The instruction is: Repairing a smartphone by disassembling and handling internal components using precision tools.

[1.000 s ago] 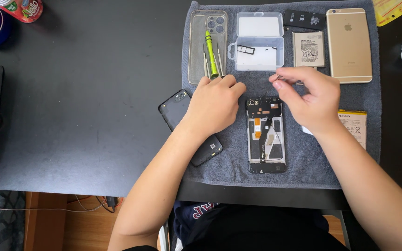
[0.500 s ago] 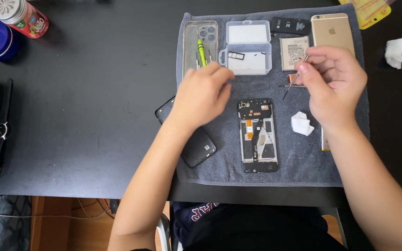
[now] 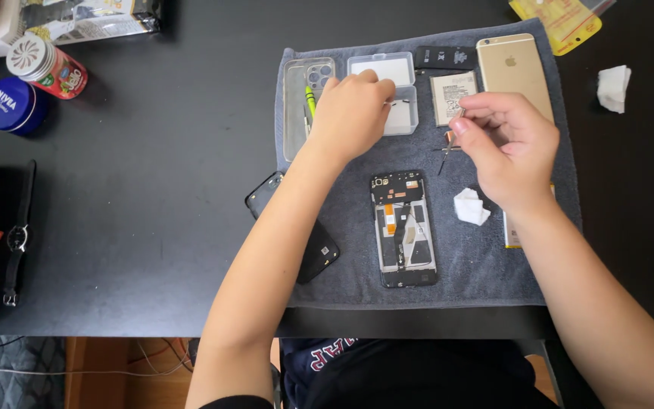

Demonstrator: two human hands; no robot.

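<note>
The opened phone [image 3: 403, 228], its back off and its boards and orange ribbon bare, lay face down in the middle of the grey towel [image 3: 486, 265]. Above it and a little left, the left hand [image 3: 351, 113] rested over the small clear parts box [image 3: 392, 91], fingers bunched and curled down at the box's near rim; whether they pinched anything could not be told. Right of the phone, the right hand [image 3: 507, 148] hovered with thumb and forefinger pressed together on something too small to make out, just over the slim metal tweezers [image 3: 445, 151]. The work looked to be at the small-parts stage, and handling such pieces would call for a fine, steady pinch. Also right of the phone lay a crumpled white wipe [image 3: 469, 206]; above it a flat battery [image 3: 452, 96] and a gold phone [image 3: 514, 70]. Left of the phone sat a black back cover [image 3: 319, 250], half on the dark surface [image 3: 138, 197]
</note>
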